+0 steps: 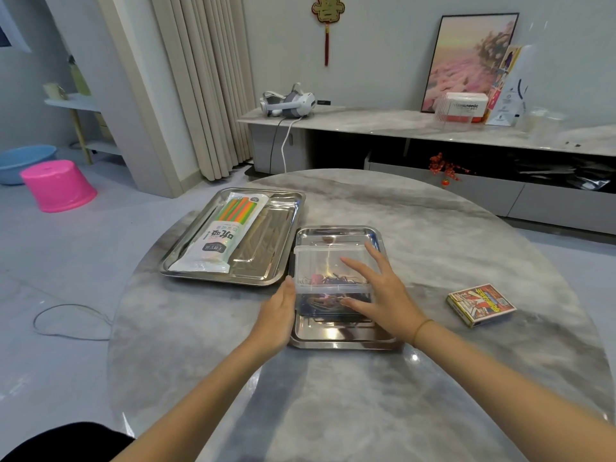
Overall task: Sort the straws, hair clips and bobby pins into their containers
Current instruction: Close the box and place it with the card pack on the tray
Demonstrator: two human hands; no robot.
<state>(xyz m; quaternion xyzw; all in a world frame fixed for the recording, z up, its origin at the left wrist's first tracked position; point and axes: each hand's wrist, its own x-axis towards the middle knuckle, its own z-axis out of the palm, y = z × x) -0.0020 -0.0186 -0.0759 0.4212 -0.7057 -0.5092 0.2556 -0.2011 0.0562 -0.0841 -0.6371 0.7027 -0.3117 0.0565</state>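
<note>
A clear plastic box (328, 261) with a lid stands on a small steel tray (336, 338) at the table's middle. Dark hair clips and pins (328, 280) lie inside the box. My left hand (278, 315) rests flat against the box's left side, fingers straight. My right hand (380, 295) lies on the box's right side and lid with the fingers spread and straight. A bag of coloured straws (221, 233) lies in a larger steel tray (283, 235) to the left.
A small colourful card box (480, 305) lies on the marble table at the right. A pink stool (56, 185) and a blue basin (23, 161) stand on the floor at the left. A low cabinet with a headset (288, 101) runs behind the table.
</note>
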